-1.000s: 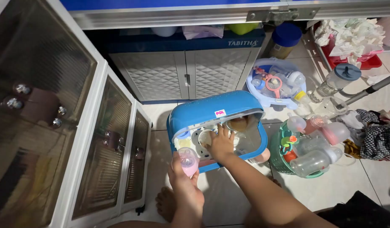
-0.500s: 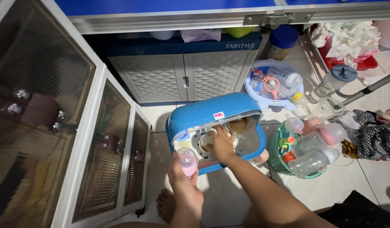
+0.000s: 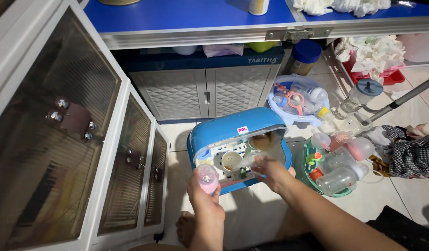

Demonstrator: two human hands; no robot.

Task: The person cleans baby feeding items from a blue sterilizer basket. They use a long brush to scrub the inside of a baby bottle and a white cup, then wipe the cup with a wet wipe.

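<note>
Left hand [image 3: 201, 193] grips 1 small pink plastic bottle cap [image 3: 207, 178] just before the blue plastic bottle-storage box [image 3: 233, 128], while right hand [image 3: 269, 170] pinches 1 clear bottle [image 3: 251, 160] at its opening.

The tiled floor [image 3: 251, 218] is occupied, just beyond the right hand [image 3: 269, 169], by a blue drying box [image 3: 233, 128]; a green basket [image 3: 312, 179] is seen beside it, a pale blue tub [image 3: 277, 104] farther off.
</note>
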